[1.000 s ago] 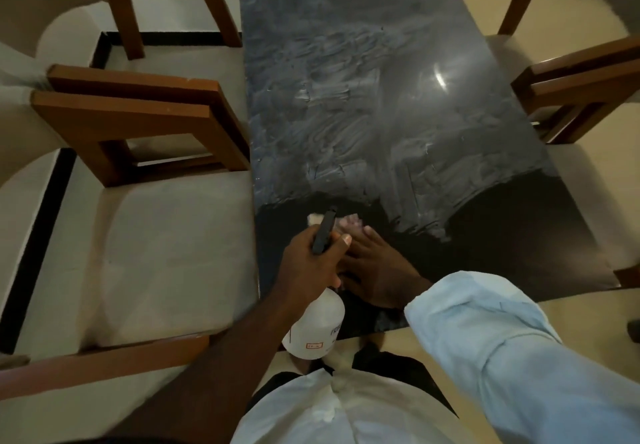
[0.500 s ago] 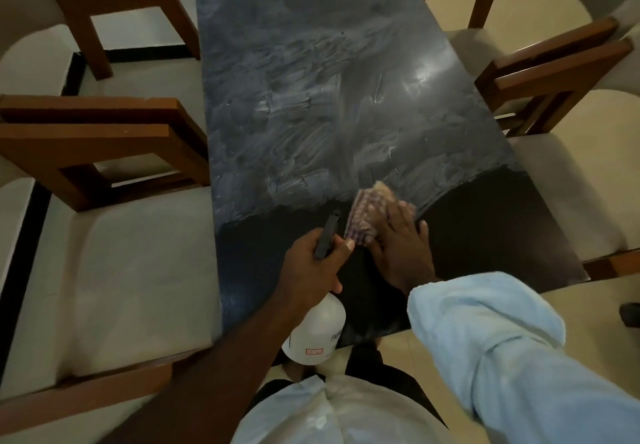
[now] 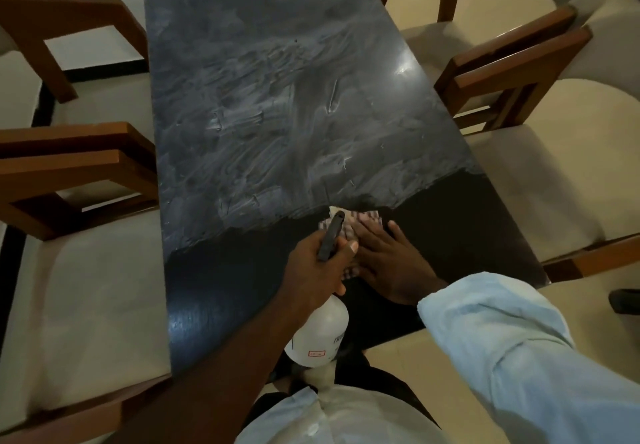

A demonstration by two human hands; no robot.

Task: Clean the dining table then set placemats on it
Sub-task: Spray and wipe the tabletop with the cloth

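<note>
The right grip, fingers spread flat, presses a checked cloth onto the dark polished stone surface, near its front end. The left grip curls round a white plastic spray bottle. Long overlapping strokes would clear the grey smears beyond.

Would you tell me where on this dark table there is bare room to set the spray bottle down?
The near-left corner of the dark glossy table, left of the white plastic spray bottle, is bare; so is the near-right corner beyond the checked cloth. The far half is bare but smeared. Crowded: the near middle.
</note>
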